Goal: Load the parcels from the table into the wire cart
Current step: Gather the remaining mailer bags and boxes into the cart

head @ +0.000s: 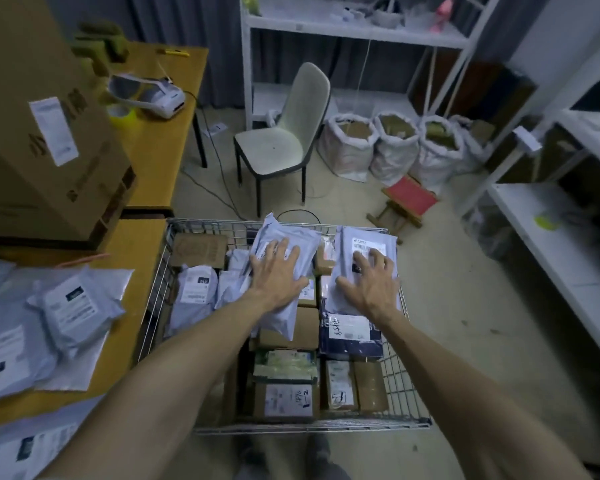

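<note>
**A:** Where does the load stand?

**B:** The table [132, 261] on the left has a heap of grey parcels [70, 306] waiting on it. The wire cart [409, 344] just beside it is well filled with boxes [288, 400] and bags.

**A:** And the top two?

**B:** One grey bag [305, 237] lies at the far middle, and a second bag [347, 240] lies beside it, against the right wall. The left hand [278, 271] rests flat on the first and the right hand [368, 282] on the second. Both have their fingers spread and neither grips anything.

**A:** How to do it well?

**B:** I'd press both bags down evenly so they sit level on the boxes and can't slide. Keep them inside the wire, then reach left for more.
</note>
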